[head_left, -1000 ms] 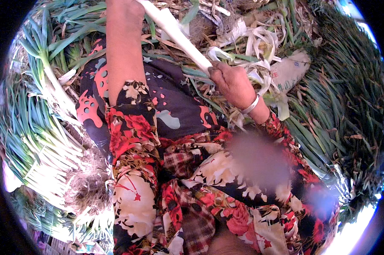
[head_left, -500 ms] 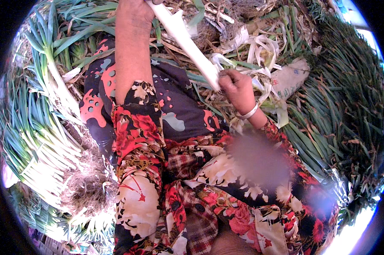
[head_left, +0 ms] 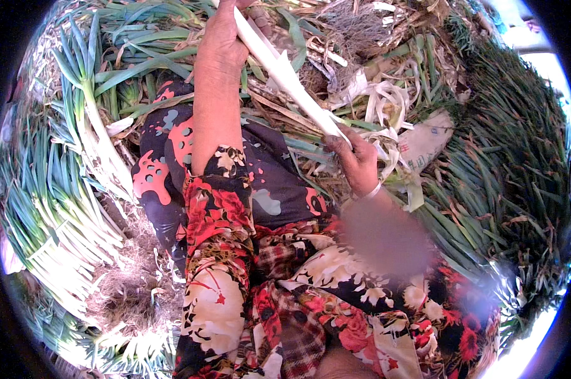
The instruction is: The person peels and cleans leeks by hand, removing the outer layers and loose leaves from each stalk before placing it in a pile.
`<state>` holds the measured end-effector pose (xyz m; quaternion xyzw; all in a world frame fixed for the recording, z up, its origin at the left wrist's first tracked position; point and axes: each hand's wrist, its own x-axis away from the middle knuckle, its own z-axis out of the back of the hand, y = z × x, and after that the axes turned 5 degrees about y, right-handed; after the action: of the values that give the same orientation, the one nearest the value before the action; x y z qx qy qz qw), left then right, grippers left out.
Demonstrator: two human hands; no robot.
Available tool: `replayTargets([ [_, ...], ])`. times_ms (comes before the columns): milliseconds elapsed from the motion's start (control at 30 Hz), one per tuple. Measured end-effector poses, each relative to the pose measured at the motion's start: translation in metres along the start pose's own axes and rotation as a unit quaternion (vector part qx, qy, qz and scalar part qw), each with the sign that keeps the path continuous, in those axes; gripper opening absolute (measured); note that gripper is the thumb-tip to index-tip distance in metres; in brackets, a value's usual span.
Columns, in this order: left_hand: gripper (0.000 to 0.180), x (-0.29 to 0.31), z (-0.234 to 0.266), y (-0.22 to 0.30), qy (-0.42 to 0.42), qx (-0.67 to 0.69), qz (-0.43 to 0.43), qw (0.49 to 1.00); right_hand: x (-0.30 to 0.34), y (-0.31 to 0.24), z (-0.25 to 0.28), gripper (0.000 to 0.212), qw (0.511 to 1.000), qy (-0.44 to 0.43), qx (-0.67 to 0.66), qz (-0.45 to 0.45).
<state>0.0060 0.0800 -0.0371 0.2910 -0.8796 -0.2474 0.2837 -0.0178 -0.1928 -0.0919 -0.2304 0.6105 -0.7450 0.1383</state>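
A long white scallion stalk (head_left: 285, 74) slants in front of me, from upper left down to the right. My left hand (head_left: 225, 38) is wrapped round its upper part, near the top edge of the view. At the lower end my right hand (head_left: 358, 158) pinches the stalk's tip between thumb and fingers; a pale bangle circles that wrist. Thin torn skin hangs off the stalk partway down. Peeled pale leaves (head_left: 386, 104) lie just beyond my right hand. The stalk's far end above my left hand is cut off by the view.
Whole scallions with roots (head_left: 71, 252) are piled along the left. A tall dense heap of green scallions (head_left: 506, 151) fills the right side. Dry trimmings and root clumps (head_left: 358, 28) cover the ground ahead, with a printed pale sack (head_left: 427, 139) among them.
My left hand has shifted right and slightly lower along with the stalk. My right hand has moved slightly lower, its fist turned to a pinch at the stalk's end.
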Motion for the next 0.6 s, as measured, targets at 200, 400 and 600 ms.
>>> replayTargets([
  [200, 0.037, -0.019, 0.031, -0.005, -0.103, 0.005, 0.002, 0.995, 0.004, 0.001, -0.004, 0.029, 0.983, 0.041, -0.129, -0.125],
  [400, 0.037, -0.007, 0.029, -0.002, -0.231, 0.046, 0.058, 0.970, -0.010, 0.040, 0.002, 0.027, 0.880, -0.063, -0.333, -0.333],
  [600, 0.023, -0.010, 0.019, -0.026, -0.096, -0.039, -0.013, 0.995, -0.088, 0.112, 0.116, 0.024, 0.828, -0.006, -0.503, -0.249],
])
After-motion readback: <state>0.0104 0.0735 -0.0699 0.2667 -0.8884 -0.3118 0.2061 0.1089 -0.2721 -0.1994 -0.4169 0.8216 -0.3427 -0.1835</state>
